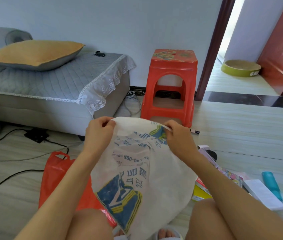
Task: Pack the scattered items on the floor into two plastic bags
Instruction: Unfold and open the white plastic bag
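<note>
Head view: the left hand (100, 130) and right hand (177, 134) each pinch the top edge of a white bag (147, 172), held up between the knees; whether anything is inside is unclear. A red bag (56, 172) lies flat on the floor (241, 132) to the left. Boxes (262, 194), a teal brush (272, 184) and a booklet (230, 175) lie right, partly hidden by the arm. A red stool (171, 84) stands beyond, beside a sofa (50, 87).

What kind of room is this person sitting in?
Most likely a living room in a home: a grey sofa with an orange cushion, a red plastic stool by the wall, and a doorway to another room.
</note>
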The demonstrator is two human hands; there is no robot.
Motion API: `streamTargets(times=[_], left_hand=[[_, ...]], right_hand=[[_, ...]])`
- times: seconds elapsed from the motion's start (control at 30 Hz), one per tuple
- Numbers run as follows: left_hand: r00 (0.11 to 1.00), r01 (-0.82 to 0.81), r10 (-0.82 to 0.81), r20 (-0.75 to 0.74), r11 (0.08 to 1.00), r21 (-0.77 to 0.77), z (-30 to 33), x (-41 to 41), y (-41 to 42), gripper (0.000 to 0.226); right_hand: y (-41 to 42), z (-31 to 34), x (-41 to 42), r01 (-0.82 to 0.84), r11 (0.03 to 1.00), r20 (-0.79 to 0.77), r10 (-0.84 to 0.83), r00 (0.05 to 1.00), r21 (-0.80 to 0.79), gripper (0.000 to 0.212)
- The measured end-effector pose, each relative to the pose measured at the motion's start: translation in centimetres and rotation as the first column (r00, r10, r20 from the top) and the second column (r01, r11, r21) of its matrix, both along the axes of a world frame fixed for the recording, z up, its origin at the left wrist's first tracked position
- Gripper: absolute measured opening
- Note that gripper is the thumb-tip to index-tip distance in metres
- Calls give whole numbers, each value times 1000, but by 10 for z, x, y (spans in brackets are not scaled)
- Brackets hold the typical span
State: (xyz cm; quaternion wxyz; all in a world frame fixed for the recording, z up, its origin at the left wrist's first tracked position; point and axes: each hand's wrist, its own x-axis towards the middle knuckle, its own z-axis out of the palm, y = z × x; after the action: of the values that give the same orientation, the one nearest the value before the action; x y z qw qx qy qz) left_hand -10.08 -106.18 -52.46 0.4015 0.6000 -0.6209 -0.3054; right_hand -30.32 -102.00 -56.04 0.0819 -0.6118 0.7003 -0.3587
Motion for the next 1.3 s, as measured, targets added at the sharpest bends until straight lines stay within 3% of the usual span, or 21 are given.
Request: streamTargets(times=[0.07, 0.17, 0.27, 0.33, 0.43, 0.5, 0.6, 0.63, 0.7, 0.77, 0.93, 1.03, 1.2, 1.3], left_hand=[[995, 37, -42, 96, 998, 53, -2, 9, -4, 19], [964, 27, -62, 258, 990, 135, -11, 20, -9, 22], [948, -17, 21, 318, 1000, -16, -14, 17, -8, 21], [958, 152, -102, 268, 973, -174, -7, 6, 2, 26], [803, 516, -408, 434, 840, -165, -6, -16, 17, 30], [788, 529, -385, 481, 822, -209, -9, -23, 18, 20], [909, 345, -250, 334, 900, -265, -13, -22, 11, 15], [934, 282, -205, 292, 926, -252, -14, -21, 10, 16], [961, 188, -129, 243, 953, -239, -15, -19, 8, 16], [977, 124, -76, 200, 963, -238, -12, -20, 8, 16], [995, -21, 41, 88, 975, -222, -7, -21, 7, 18], [998, -60, 63, 6, 976, -208, -5, -20, 7, 18], [986, -54, 32, -161, 989, -135, -3, -21, 7, 25], [977, -69, 42, -207, 990, -125, -3, -20, 9, 28]], right_hand=[[3, 0, -8, -46, 997, 266, 28, 964, 59, 18], [8, 4, -14, -75, 996, 492, 40, 870, 52, 9], [9, 7, -13, -71, 997, 564, 41, 825, 32, 12], [10, 10, -12, -116, 992, 592, 70, 803, 39, 15], [16, 13, -9, -247, 968, 673, 149, 725, 52, 20], [17, 15, -8, -266, 963, 676, 164, 718, 49, 16], [10, 8, -12, -113, 990, 429, 66, 901, 85, 3], [7, 4, -13, -23, 996, 317, -4, 948, 81, 8], [5, 3, -14, 119, 993, 182, -120, 976, 18, 17], [5, 7, -11, 158, 984, 94, -151, 984, -78, 21], [7, 17, 2, 104, 954, -206, -166, 964, -281, 53], [7, 21, 12, 31, 927, -366, -178, 913, -373, 52], [4, 7, 23, 40, 957, -530, -194, 826, -288, 47], [3, 2, 31, 95, 966, -558, -217, 801, -239, 58]])
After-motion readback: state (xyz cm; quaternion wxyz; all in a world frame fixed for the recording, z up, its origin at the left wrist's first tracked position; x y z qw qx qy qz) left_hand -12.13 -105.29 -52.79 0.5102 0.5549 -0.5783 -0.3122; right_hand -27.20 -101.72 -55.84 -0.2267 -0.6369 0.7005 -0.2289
